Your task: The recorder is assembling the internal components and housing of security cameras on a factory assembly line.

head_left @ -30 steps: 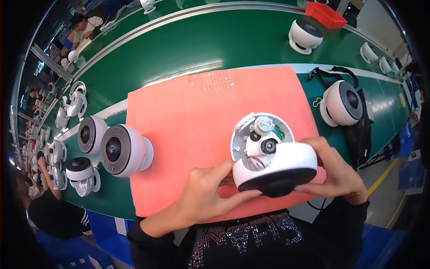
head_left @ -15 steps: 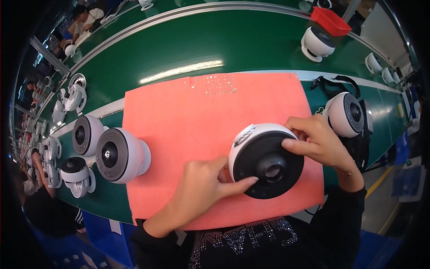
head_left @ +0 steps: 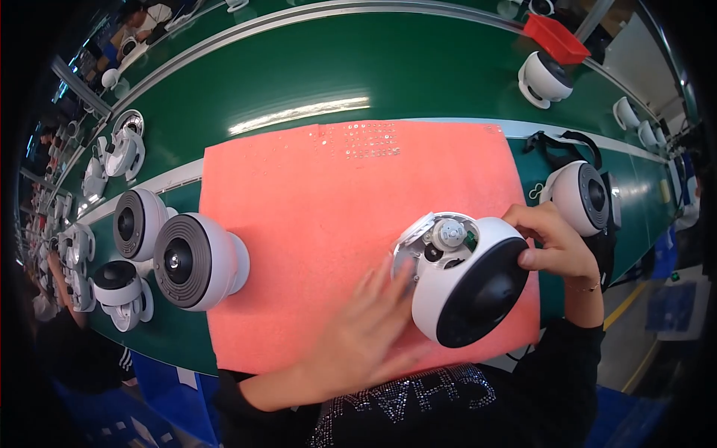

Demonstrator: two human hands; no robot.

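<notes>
One white, black-faced cover tilts in the right hand, thumb and fingers clamped on its right-hand edge. Just left of that grip, its insides showing, is the opened housing over the pink mat — and beside both, the left hand is a blur, fingers apart, whether touching I can't tell from where I stand

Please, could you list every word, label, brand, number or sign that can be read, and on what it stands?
Black top: large letters in glittering stones, upside down; I do not copy printed words.
White housing with black front, in the right hand: no readable text.
Grey-ringed camera at the left mat edge: any markings are too small to read.
Elsewhere: nothing legible.
</notes>
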